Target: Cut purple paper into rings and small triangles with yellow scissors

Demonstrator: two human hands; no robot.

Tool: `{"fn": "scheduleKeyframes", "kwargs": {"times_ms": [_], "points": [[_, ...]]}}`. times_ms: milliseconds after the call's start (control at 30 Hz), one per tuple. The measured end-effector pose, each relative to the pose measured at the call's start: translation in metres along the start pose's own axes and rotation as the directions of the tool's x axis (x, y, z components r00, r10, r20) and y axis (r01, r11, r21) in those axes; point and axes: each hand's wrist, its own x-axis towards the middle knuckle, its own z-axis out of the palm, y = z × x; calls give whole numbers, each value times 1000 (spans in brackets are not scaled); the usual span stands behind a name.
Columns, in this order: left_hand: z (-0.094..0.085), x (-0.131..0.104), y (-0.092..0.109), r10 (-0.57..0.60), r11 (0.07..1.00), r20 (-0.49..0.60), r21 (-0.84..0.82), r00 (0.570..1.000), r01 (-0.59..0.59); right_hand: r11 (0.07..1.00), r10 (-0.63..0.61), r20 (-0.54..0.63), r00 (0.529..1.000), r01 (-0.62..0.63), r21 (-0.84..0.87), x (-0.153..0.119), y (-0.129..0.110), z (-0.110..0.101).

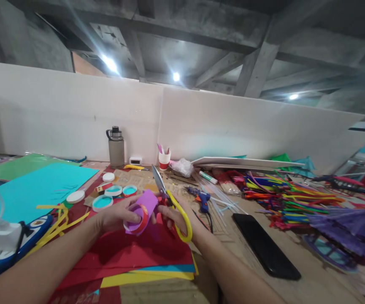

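Left hand (119, 214) grips purple paper (150, 200) and a red-and-white ring (144, 217) above red sheets (131, 253); right hand (171, 214) holds yellow-handled scissors (171, 197). Three blue-centred rounds (102, 203) on the bench (220, 228) look finished; purple paper seems not yet trimmed.

Grey bottle (117, 152) standing before a white board (62, 114), red-and-white cup (164, 161), black phone (266, 246) lying flat, lit ceiling lamps (176, 77)

One head-worn camera looks forward and down over a worktable (320, 276) from its near side. Left hand (115, 215) and right hand (170, 213) are close; white panels (131, 103) and concrete ceiling (195, 25) stand far.
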Motion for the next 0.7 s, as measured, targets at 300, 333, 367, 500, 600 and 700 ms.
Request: {"fn": "scheduleKeyframes", "kwargs": {"times_ms": [300,333,367,500,600,700], "points": [[0,3,-4,11,1000,-171,-23,985,-16,984,45,-147,988,-19,176,9,20,-4],[0,3,-5,4,1000,-168,-23,986,-8,985,56,-141,988,-32,170,8,19,-3],[0,3,-7,1,1000,-169,-25,986,-6,987,63,-132,989,-43,155,7,18,-3],[-1,3,-11,23,998,-201,-57,979,-35,995,90,-81,993,-86,56,6,13,-1],[-1,2,-9,30,997,-184,-67,983,-42,996,80,-79,994,-84,-44,8,16,-5],[4,2,-6,63,995,-186,-69,980,-77,992,48,-123,991,-62,-112,10,20,-9]]}}
